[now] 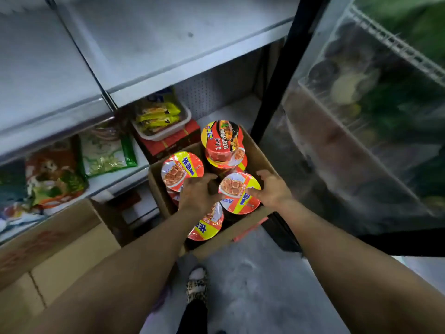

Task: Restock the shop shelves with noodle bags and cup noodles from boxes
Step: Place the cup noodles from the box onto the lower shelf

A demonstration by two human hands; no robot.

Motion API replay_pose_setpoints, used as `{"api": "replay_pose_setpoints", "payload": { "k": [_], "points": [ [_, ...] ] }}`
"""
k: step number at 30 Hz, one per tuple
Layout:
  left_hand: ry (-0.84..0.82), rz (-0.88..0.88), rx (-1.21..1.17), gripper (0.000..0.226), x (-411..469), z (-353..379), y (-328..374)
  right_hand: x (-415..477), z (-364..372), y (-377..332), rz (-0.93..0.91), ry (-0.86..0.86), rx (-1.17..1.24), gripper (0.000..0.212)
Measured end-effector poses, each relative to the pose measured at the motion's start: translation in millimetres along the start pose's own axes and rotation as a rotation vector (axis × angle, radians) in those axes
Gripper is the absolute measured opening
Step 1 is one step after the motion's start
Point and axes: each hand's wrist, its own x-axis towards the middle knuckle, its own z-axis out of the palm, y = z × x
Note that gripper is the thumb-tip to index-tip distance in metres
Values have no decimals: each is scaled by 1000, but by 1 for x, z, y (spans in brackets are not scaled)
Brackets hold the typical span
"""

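Note:
An open cardboard box (256, 150) on the floor holds several red-and-yellow cup noodles. My left hand (197, 192) is in the box, its fingers curled against the lower right rim of the left cup noodle (180, 168). My right hand (273, 189) grips the right cup noodle (238, 194), thumb on its lid and fingers round its far side. A stack of cups topped by a dark-lidded cup (220, 137) stands at the back of the box. Another cup (207, 226) lies under my left wrist. Noodle bags (106, 150) lie on the low shelf to the left.
A bare white shelf (149, 44) runs above the box. A tray of yellow packets (159, 119) sits on a red carton behind it. A glass-door fridge (361, 131) stands right. More cardboard boxes (55, 256) are at lower left. My slippered foot (197, 285) is on the floor.

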Motion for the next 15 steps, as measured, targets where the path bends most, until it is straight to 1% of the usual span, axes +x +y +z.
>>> {"api": "replay_pose_setpoints", "payload": {
  "k": [3,6,8,15],
  "points": [
    [-71,-23,-41,61,21,30,-5,19,20,19,91,-42,4,72],
    [-131,-48,-13,60,43,52,-10,34,34,35,144,-82,11,88],
    [-143,-63,-13,61,55,63,-12,42,40,43,160,-97,3,94],
    [-196,-92,25,64,79,82,-19,57,55,59,223,-145,-40,100]
  ]
}}
